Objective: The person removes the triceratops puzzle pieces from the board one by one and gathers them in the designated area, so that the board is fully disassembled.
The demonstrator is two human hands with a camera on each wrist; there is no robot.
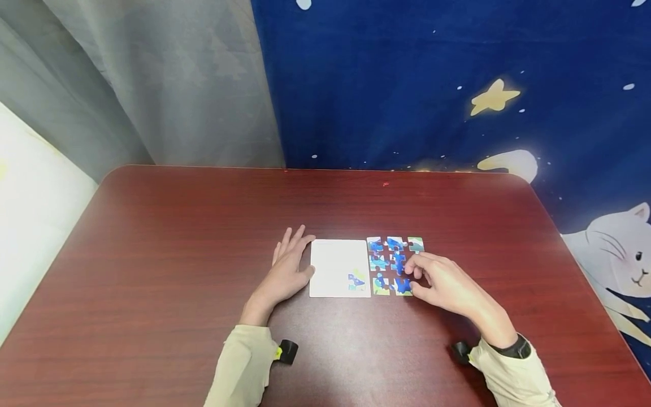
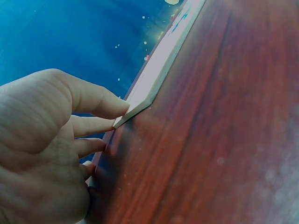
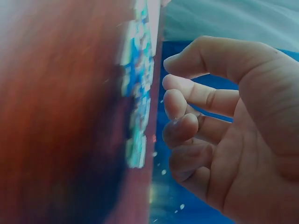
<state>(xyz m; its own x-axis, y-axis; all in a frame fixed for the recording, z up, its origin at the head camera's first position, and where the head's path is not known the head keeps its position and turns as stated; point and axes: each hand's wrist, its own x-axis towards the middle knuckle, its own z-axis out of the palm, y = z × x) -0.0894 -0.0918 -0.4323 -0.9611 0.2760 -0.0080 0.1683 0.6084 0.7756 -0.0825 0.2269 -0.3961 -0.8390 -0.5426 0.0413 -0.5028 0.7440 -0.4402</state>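
Note:
A white puzzle board [image 1: 333, 263] lies flat on the table, one printed jigsaw piece [image 1: 356, 282] at its lower right corner. Along its left side, my left hand [image 1: 286, 271] touches the edge with thumb and index finger set apart; the left wrist view shows the thumb tip [image 2: 122, 108] at the board's corner. Several blue, green and white jigsaw pieces [image 1: 378, 263] lie in loose rows to the right of the board. Over the right-hand pieces hovers my right hand [image 1: 450, 285], fingers loosely bent. In the right wrist view nothing shows between its thumb and fingertips [image 3: 174, 102].
The dark red wooden table [image 1: 168, 271] extends around the board on all sides. Behind it hang a grey curtain [image 1: 193, 85] and a blue cloth [image 1: 366, 85] with stars and a cat. A tiny red bit [image 1: 385, 183] lies near the far edge.

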